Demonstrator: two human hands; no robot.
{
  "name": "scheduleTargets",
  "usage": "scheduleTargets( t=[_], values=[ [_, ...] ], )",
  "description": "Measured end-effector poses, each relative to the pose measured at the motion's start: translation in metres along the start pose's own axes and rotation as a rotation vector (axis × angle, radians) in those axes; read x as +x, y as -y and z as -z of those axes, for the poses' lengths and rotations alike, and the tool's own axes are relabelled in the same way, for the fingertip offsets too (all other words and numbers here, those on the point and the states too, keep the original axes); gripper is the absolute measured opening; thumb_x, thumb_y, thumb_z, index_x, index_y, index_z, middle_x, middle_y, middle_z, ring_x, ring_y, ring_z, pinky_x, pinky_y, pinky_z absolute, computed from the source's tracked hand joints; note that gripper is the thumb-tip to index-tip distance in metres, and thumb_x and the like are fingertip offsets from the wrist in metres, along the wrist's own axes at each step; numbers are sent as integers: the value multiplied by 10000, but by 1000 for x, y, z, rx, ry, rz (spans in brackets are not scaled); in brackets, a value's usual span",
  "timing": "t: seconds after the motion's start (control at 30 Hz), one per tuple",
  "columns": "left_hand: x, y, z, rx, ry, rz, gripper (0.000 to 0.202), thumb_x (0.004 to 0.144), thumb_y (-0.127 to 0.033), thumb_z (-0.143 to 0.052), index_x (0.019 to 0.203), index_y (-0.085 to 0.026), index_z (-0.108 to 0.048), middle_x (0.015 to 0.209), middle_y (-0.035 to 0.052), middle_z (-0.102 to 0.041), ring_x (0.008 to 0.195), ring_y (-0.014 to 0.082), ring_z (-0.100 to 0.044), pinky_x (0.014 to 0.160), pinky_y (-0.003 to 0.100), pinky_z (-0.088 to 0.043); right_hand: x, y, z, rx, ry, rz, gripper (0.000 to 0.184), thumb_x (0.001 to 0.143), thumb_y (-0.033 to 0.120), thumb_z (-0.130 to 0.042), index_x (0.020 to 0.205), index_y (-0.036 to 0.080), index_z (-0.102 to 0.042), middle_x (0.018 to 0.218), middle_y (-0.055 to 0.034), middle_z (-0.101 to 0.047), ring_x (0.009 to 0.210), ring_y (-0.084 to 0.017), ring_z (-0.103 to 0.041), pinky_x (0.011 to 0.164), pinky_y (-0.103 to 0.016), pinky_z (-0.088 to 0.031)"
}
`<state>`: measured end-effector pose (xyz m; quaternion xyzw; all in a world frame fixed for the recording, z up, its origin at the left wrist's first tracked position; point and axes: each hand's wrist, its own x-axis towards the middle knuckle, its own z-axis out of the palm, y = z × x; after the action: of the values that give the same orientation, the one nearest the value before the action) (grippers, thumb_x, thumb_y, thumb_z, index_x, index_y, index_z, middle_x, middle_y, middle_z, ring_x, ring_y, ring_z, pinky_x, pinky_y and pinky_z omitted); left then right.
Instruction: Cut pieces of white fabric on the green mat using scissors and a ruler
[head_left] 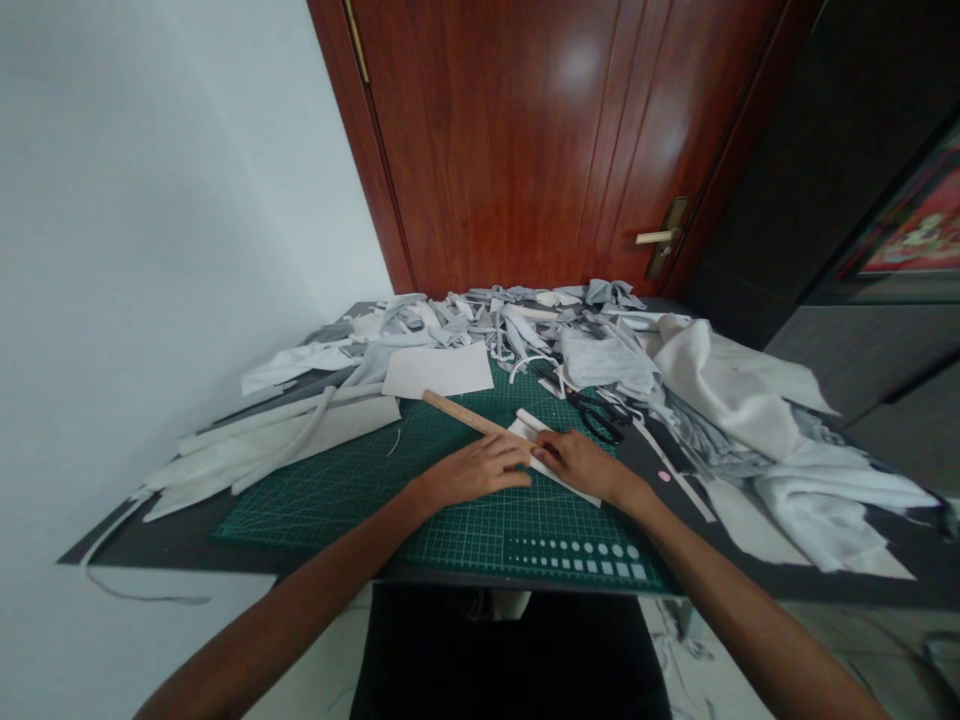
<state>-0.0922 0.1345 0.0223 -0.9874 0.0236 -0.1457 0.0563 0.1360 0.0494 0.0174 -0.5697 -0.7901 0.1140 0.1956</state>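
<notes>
On the green mat [315, 510], center of frame:
Ruler [461, 412]: long axis runs upper left to lower right, its lower end nearer your right hand [579, 466].
Left hand [472, 472]: open, flat, just below the ruler.
Right hand: fingers at the ruler's end; you can't tell if they grasp it.
White strip [574, 491]: under both hands.

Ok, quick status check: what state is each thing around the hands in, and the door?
left hand, flat, fingers over the near end of the ruler
right hand, fingers on the fabric strip, beside the ruler's end
wooden ruler, lying diagonally on the green cutting mat
white fabric strip, lying flat under the hands
black-handled scissors, lying flat, not held
fabric offcuts, heaped at the table's far end
wooden door, shut
</notes>
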Motion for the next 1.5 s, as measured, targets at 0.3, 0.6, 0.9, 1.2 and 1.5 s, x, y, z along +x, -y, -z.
scheduleTargets(
  t=[0.3,0.6,0.9,1.2,1.5],
  values=[
    [12,-22,-10,-9,-20,170,352,974,-181,-615,1325,-179,-587,1323,102,-633,1279,258,-570,1124,423,-455,-1,5,8,-57,14,-25,255,1030,223,-485,972,141,-719,955,-109,-757,870,-206,-704,802,-286,-463],
    [18,-16,7,2,12,197,127,995,-173,-512,1009,-169,-638,1045,92,-643,1058,257,-575,979,410,-455,-37,-1,3,-219,-80,-220,286,1051,328,-490,1110,220,-749,977,-117,-784,894,-252,-724,817,-341,-499],
    [84,67,2,-535,245,122,217,936,-267,-666,1136,-188,-645,1177,78,-655,1177,225,-558,1013,319,-427,-22,14,-17,-97,-217,-202,304,1022,175,-489,1107,160,-781,1019,-155,-738,959,-253,-684,880,-326,-521],
    [78,83,-23,-568,253,127,87,956,-212,-606,887,-165,-631,936,45,-649,876,174,-591,796,257,-430,-47,5,-10,126,-218,-171,284,974,127,-530,881,149,-798,922,-123,-765,831,-220,-717,788,-303,-532],
    [80,83,-19,-530,252,155,115,903,-135,-644,808,-177,-596,847,9,-626,843,163,-576,785,246,-409,-84,40,-14,219,-145,-136,280,991,146,-531,875,164,-785,824,-73,-743,762,-190,-708,704,-263,-496]
  ],
)
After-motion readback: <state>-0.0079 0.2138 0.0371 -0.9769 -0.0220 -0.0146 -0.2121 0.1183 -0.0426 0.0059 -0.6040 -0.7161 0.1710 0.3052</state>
